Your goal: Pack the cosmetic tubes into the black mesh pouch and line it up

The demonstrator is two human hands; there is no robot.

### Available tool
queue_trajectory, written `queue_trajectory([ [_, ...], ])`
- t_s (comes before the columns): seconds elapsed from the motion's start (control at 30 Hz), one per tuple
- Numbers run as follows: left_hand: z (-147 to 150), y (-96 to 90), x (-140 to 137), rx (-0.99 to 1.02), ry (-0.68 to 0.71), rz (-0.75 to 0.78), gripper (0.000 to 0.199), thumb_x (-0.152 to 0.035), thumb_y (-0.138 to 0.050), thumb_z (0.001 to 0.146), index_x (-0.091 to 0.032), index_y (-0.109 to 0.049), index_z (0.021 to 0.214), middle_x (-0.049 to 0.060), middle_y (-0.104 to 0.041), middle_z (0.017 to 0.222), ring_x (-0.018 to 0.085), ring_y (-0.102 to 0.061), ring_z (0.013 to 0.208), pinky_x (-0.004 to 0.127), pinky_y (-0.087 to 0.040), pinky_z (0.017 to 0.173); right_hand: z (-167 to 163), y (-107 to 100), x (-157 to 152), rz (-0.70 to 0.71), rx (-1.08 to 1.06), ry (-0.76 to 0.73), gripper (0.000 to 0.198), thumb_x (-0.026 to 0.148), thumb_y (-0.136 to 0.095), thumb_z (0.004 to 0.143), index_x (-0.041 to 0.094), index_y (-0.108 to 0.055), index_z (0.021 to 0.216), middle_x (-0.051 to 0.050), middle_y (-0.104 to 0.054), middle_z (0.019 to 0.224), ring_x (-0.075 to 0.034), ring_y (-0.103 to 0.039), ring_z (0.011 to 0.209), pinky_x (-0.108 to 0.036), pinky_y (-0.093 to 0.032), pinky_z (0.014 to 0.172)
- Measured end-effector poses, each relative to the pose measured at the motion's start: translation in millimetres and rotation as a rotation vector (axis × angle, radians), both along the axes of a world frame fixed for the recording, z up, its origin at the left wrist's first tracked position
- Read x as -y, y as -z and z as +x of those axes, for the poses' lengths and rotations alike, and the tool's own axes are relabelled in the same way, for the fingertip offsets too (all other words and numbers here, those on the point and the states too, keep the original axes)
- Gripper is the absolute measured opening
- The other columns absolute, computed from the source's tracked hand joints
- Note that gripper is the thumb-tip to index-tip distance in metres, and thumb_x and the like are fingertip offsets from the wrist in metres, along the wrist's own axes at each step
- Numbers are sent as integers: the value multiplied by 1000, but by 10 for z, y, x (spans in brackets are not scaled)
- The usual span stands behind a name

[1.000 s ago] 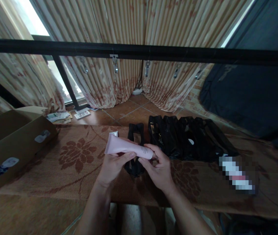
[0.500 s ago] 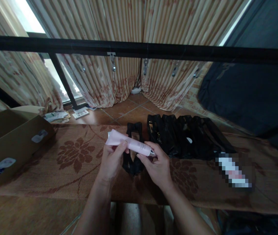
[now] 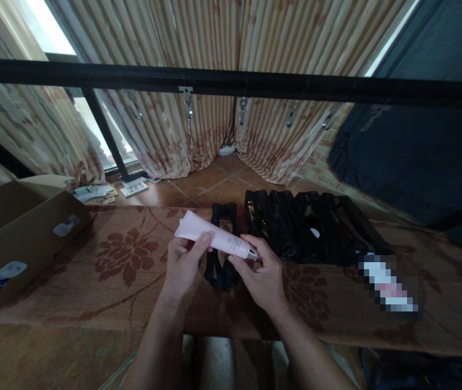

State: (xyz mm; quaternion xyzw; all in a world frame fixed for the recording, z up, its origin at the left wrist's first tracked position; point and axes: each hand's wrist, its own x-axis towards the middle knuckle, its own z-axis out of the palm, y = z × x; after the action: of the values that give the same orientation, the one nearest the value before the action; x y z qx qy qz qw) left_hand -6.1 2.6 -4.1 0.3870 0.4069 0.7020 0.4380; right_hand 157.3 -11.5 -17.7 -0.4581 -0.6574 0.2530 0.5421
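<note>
A pale pink squeeze tube (image 3: 214, 234) with a silvery cap lies tilted between my two hands, its flat end up to the left and its cap down to the right. My left hand (image 3: 188, 265) is closed on the tube's wide part, thumb on top. Fingers of my right hand (image 3: 263, 271) close around the cap end. Below the tube, a small black bag (image 3: 222, 279) with a see-through panel rests on the patterned cloth (image 3: 125, 298), partly covered by the tube and my hands.
Several black mesh bags (image 3: 316, 227) stand in a row to the right. A blurred-out object (image 3: 389, 287) lies near them. At the left is an open cardboard box (image 3: 52, 233), with papers (image 3: 92, 192) behind it. A dark metal bar (image 3: 231, 82) crosses in front of striped curtains (image 3: 198, 43).
The tube has turned slightly in my hands, so its flat end sits a little higher and its printed side faces me more. Both hands keep nearly the same place.
</note>
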Motion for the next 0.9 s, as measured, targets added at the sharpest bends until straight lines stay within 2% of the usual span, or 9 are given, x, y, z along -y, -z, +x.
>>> queue_trajectory([
  [0.17, 13, -6, -24, -55, -10, -19, 27, -41, -75, 77, -14, -71, 74, 3, -66, 69, 13, -57, 61, 24, -46, 60, -1, 8, -5, -16, -21, 9, 35, 33, -71, 82, 23, -63, 114, -6, -69, 104, -19, -67, 91, -29, -54, 78],
  [0.3, -13, -33, -11, -230, -80, -21, 32, -45, -70, 81, -15, -70, 71, 3, -65, 67, 15, -59, 66, 26, -47, 66, -3, 37, -15, -33, -55, 39, 34, 33, -70, 83, 22, -64, 114, -6, -69, 104, -19, -67, 91, -29, -54, 78],
  [0.4, -53, -17, -27, -315, -131, -59, 32, -47, -67, 82, -15, -72, 81, 3, -68, 75, 16, -61, 71, 27, -48, 71, -2, 59, -30, -36, -90, 107, 34, 35, -71, 82, 21, -66, 112, -6, -71, 100, -18, -67, 85, -29, -54, 75],
  [0.53, -105, 54, -84, -211, -181, -160, 40, -53, -63, 82, -16, -71, 98, 6, -71, 91, 16, -62, 72, 29, -49, 72, 5, 61, -58, -47, -168, 216, 34, 37, -73, 79, 19, -67, 107, -5, -71, 95, -16, -66, 78, -27, -54, 70],
  [0.77, -184, 24, -83, 28, -304, -300, 40, -49, -73, 71, -14, -70, 89, 7, -71, 88, 13, -61, 69, 27, -47, 70, 46, -11, -116, -17, -303, 375, 32, 36, -73, 78, 17, -67, 103, -3, -70, 87, -14, -64, 74, -25, -52, 68],
  [0.9, -208, -10, -64, 83, -280, -343, 43, -40, -81, 60, -14, -70, 92, 5, -70, 87, 12, -60, 71, 26, -46, 72, 76, 21, -143, 39, -268, 415, 32, 36, -73, 78, 18, -67, 104, -4, -68, 95, -16, -64, 82, -28, -52, 75],
])
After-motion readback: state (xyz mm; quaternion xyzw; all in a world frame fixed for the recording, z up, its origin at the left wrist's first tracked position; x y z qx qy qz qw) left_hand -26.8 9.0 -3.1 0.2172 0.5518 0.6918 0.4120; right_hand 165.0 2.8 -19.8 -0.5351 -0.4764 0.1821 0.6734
